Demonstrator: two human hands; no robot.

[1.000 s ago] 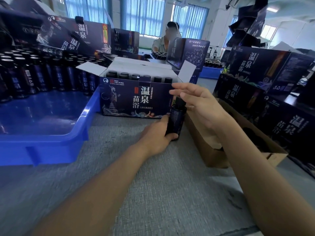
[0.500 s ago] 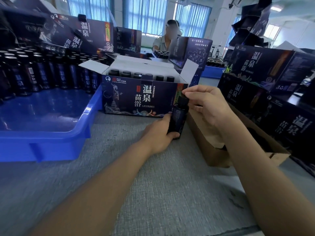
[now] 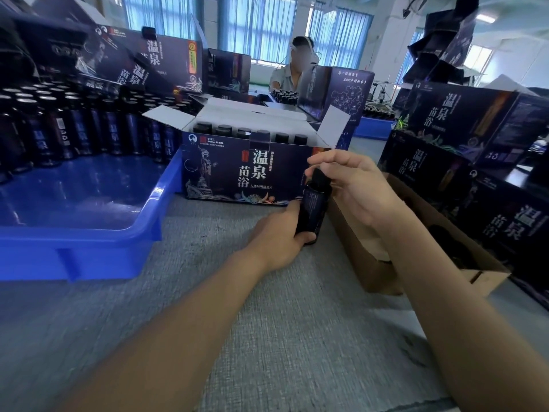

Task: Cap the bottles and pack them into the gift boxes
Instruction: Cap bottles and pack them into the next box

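A small dark bottle (image 3: pixel 312 210) stands upright on the grey table (image 3: pixel 267 337), in front of the right end of an open dark-blue gift box (image 3: pixel 237 173). My left hand (image 3: pixel 279 236) grips the bottle's lower body. My right hand (image 3: pixel 353 185) has its fingers curled over the black cap (image 3: pixel 319 176) on the bottle's neck. Inside the gift box stands a row of capped bottles (image 3: pixel 246 133), and its white flaps are up.
A blue plastic tray (image 3: pixel 89 233) at the left holds several dark bottles (image 3: pixel 59 129) at its far side. A brown cardboard box (image 3: pixel 416 248) lies at the right, before stacked gift boxes (image 3: pixel 475 144). A person (image 3: pixel 292 69) sits behind.
My right hand came down from above the bottle and closed its fingers on the cap. The left hand kept its grip on the bottle, which stayed in place.
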